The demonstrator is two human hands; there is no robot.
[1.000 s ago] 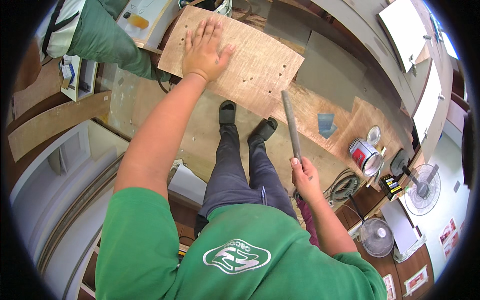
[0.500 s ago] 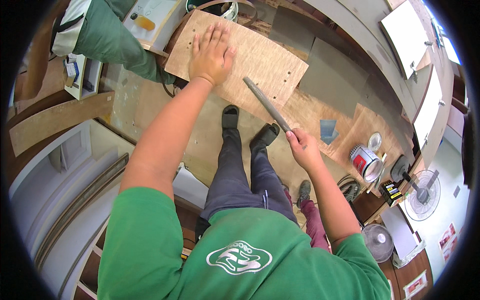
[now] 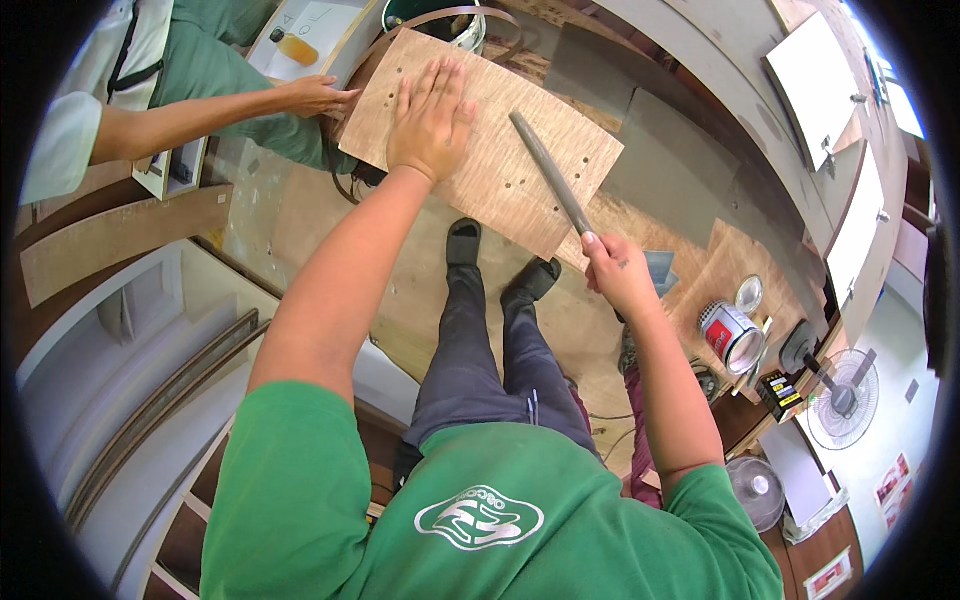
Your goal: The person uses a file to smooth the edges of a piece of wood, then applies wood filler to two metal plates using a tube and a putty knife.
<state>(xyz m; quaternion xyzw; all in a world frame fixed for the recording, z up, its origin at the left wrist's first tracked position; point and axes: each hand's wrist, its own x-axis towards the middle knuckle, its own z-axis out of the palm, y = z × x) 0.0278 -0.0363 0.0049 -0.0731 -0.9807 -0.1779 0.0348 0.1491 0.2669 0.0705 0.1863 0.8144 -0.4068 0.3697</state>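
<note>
My left hand [image 3: 433, 125] lies flat on a light plywood board [image 3: 520, 130], fingers stretched toward its far edge. Small dark holes show near both ends of the board. In my right hand [image 3: 620, 272] is the near end of a long, dark grey bar that looks like a file [image 3: 551, 172]. It slants up and left across the right part of the board; I cannot tell whether it touches the wood. Another person's hand [image 3: 315, 96] reaches in from the left, its fingertips close to the board's left end.
Beyond the board stands a bucket [image 3: 468, 30] next to a curved brown strip. A bottle of amber liquid [image 3: 294, 47] lies in a white tray at the far left. To the right are an opened paint can [image 3: 733, 338], blue sheets [image 3: 660, 268] and a fan [image 3: 843, 398].
My right hand and the file-like bar have moved up and right, farther over the board. The board and my left hand have shifted slightly right. The other person's arm has reached in.
</note>
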